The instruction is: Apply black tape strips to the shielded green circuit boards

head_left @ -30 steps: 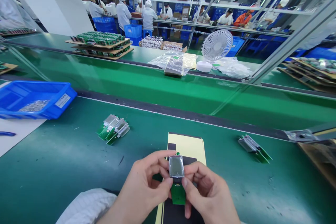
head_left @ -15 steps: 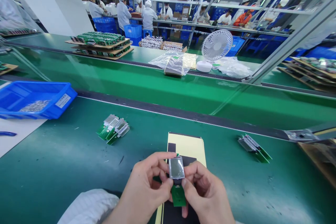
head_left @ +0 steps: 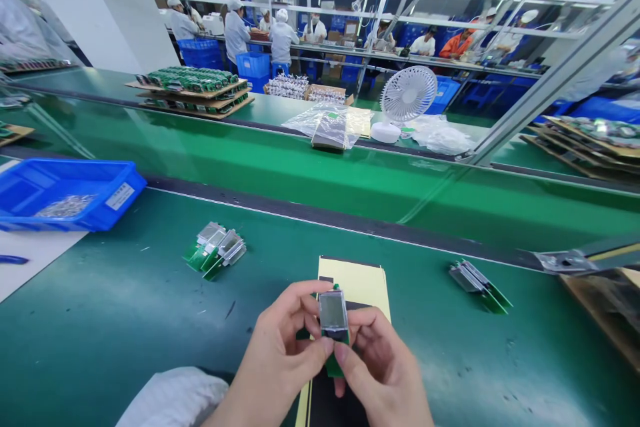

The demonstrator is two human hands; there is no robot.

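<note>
Between my two hands is a small green circuit board with a grey LCD screen on its upper part. My left hand grips its left side, the index finger along the top edge and the thumb at the lower edge of the screen. From the right, my right hand pinches it, thumb below the screen and fingers behind. Beneath the hands lies a pale yellow and black sheet, partly covered by them. Several boards with screens lie in a cluster to the left. More such boards lie to the right.
A blue bin with small metal parts stands at left, near a blue-handled tool. Past the dark ledge are a white fan, plastic bags and stacked trays of boards. A metal frame post slants at right. People work in the background.
The board has tilted, so the glare on its screen is gone and less green shows below it. My right thumb has shifted left along the screen's lower edge. The camera view moved slightly.
</note>
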